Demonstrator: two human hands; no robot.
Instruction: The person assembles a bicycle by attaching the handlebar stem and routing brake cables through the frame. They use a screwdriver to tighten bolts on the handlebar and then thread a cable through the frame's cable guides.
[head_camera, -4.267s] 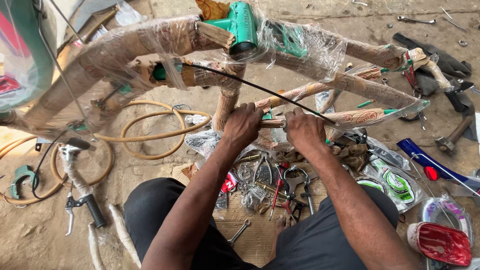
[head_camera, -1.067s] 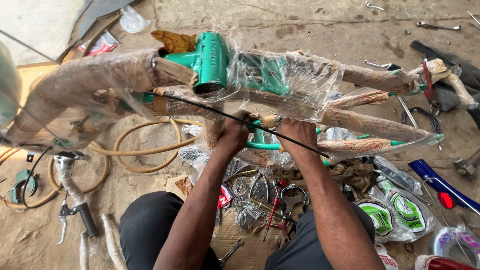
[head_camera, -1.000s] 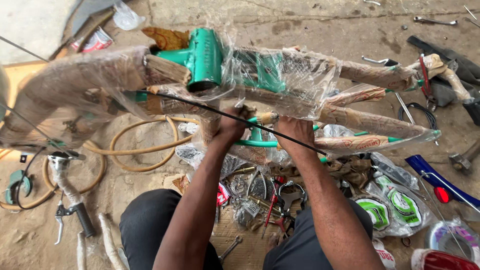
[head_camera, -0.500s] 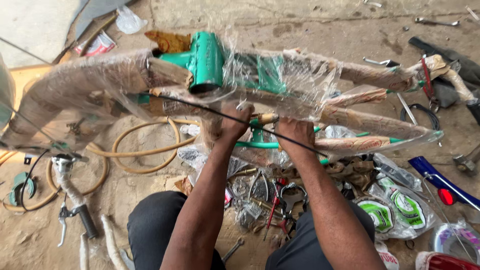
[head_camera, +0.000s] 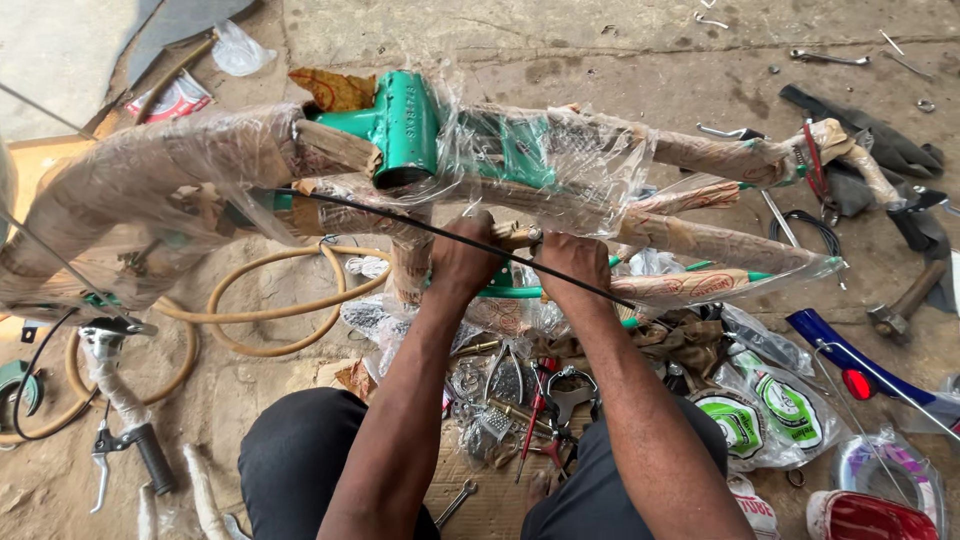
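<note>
A green bicycle frame, wrapped in brown paper and clear plastic film, lies across the ground in front of me. My left hand grips a wrapped tube near the frame's middle. My right hand sits right beside it, fingers closed on a small fitting at the same tube. A black cable runs diagonally over both hands. What the fingers pinch is partly hidden.
Pliers and spanners lie between my knees. A tan hose coils at left near a handlebar with brake lever. At right are a hammer, a blue mudguard, bagged green parts and a red reflector.
Both hands have stayed on the same spot of the frame with small shifts. The view has drifted slightly, and the frame sits a little higher than 4 seconds ago.
</note>
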